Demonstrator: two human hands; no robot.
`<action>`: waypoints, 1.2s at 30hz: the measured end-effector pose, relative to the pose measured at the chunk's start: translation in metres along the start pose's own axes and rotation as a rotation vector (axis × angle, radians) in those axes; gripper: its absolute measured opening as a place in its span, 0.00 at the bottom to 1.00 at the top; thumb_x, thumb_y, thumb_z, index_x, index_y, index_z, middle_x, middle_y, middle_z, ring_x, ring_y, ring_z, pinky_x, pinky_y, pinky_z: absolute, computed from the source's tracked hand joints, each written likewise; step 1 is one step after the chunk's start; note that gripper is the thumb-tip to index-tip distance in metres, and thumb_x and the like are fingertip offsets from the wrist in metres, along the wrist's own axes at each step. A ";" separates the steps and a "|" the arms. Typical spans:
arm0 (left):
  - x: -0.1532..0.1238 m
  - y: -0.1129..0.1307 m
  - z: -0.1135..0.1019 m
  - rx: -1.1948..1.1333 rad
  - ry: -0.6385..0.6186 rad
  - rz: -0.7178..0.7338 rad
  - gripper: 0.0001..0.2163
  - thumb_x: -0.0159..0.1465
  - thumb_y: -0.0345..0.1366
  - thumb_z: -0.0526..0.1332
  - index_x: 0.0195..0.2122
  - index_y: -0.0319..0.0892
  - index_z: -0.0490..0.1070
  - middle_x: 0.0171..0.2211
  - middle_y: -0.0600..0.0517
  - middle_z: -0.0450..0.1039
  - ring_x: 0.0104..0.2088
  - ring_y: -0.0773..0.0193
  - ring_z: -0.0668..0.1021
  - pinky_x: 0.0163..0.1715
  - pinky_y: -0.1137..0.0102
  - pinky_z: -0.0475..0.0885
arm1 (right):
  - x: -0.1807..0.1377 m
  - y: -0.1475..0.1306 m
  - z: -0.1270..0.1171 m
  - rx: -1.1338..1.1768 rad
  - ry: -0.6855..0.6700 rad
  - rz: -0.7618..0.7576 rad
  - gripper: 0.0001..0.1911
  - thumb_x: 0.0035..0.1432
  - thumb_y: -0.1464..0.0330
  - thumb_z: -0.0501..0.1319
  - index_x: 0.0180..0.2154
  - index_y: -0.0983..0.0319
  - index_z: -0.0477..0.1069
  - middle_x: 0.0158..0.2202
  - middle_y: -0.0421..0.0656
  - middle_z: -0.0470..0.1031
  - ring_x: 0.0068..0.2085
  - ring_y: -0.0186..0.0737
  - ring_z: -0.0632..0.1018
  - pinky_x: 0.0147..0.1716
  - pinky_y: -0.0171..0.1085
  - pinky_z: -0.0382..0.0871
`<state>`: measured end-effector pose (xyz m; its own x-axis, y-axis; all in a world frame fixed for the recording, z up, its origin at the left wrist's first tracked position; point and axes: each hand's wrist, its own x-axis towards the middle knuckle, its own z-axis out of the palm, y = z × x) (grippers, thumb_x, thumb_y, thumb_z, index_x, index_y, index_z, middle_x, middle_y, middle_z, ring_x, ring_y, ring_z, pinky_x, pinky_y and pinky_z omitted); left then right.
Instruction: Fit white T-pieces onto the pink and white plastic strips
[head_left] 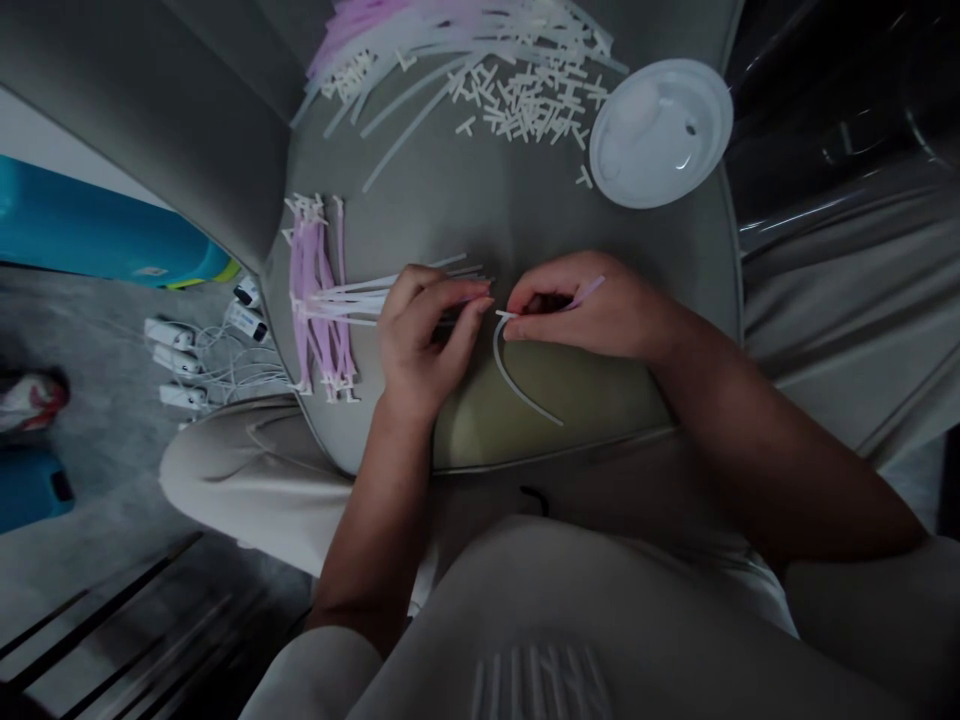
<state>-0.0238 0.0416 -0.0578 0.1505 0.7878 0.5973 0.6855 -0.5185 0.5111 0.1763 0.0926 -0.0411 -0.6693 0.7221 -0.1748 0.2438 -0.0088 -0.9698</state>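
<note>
My right hand (581,305) is closed in a pinch on a small white tube connector (505,315), mostly covered by the fingers. From the connector a thin translucent tube (512,378) curves down over the seat's front part. A short pink tube (586,291) sticks out above the same hand. Just to the left, my left hand (431,325) has thumb and forefinger nearly together; what lies between them, if anything, is too small to make out. Several straight translucent tubes (352,300) run beneath it, across a bundle of pink tubes (304,270) with white connectors at their ends.
Loose white T-shaped connectors (536,100) are heaped at the back of the grey seat (420,215). Behind them lie long translucent and pink tubes (405,25). A white plastic bowl (660,165) stands at the right. White adapters with cables (176,360) are on the floor at left.
</note>
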 end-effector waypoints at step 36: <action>-0.004 -0.008 0.004 0.136 0.043 -0.078 0.08 0.73 0.39 0.57 0.46 0.46 0.75 0.40 0.55 0.82 0.41 0.68 0.83 0.43 0.65 0.79 | -0.002 -0.002 0.001 -0.085 0.081 0.014 0.29 0.67 0.50 0.55 0.20 0.61 0.67 0.19 0.37 0.66 0.23 0.30 0.65 0.27 0.36 0.56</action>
<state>-0.0267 0.0438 -0.0671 0.0648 0.8075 0.5863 0.7845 -0.4043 0.4701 0.1767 0.0906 -0.0392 -0.6073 0.7759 -0.1704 0.3137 0.0372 -0.9488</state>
